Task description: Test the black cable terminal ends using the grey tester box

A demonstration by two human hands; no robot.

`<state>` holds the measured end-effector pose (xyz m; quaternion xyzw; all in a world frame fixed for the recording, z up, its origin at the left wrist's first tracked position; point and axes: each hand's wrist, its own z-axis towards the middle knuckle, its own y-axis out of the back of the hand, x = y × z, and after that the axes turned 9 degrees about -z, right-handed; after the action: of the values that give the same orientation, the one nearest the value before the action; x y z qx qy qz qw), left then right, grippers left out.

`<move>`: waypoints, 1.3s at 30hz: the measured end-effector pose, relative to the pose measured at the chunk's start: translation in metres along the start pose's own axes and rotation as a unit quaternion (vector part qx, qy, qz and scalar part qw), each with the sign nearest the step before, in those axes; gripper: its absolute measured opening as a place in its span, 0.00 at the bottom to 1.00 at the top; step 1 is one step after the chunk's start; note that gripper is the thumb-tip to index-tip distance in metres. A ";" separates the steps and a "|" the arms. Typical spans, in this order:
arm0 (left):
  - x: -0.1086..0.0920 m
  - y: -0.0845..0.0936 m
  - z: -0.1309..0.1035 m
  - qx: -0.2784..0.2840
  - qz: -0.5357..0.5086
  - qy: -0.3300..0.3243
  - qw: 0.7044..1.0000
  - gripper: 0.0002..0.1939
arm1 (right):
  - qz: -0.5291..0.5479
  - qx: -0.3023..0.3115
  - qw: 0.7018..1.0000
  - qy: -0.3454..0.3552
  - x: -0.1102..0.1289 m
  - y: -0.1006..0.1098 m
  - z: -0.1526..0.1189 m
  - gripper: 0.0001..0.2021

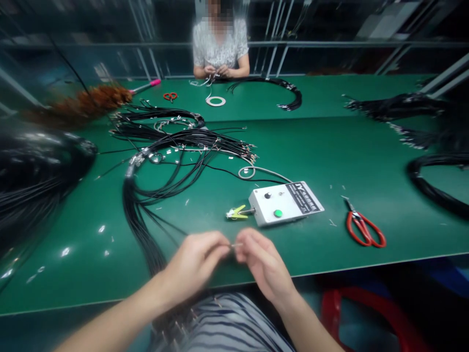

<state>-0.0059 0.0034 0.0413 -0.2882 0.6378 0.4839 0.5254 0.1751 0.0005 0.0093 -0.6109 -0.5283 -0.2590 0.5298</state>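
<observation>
Just over the table's front edge, my left hand (200,254) pinches a thin cable (234,245) near its end. My right hand (262,261) closes its fingertips on the light tip of that same cable. The bundle of black cables (132,195) curves down the left side, passing under my left forearm to my lap, where several cable ends show. Beyond my hands sits a white control box (282,203) with a black knob, a small switch and a green button. A yellow clip-like piece (238,213) sticks out from its left side.
Red-handled scissors (365,230) lie at right on the green table (330,176). More black cables lie at left (40,161) and right (439,186). Across the table a person (221,44) handles white strips beside a white ring (215,101). A brown duster (95,98) lies back left.
</observation>
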 end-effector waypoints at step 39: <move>0.019 -0.025 -0.015 -0.138 0.191 -0.144 0.961 0.07 | -0.037 -0.088 0.995 0.019 -0.019 -0.024 -0.004 0.10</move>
<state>0.0048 -0.0166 0.0147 -0.1575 0.5260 0.6948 0.4644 0.1485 -0.0130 0.0032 -0.6302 -0.5156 -0.3351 0.4740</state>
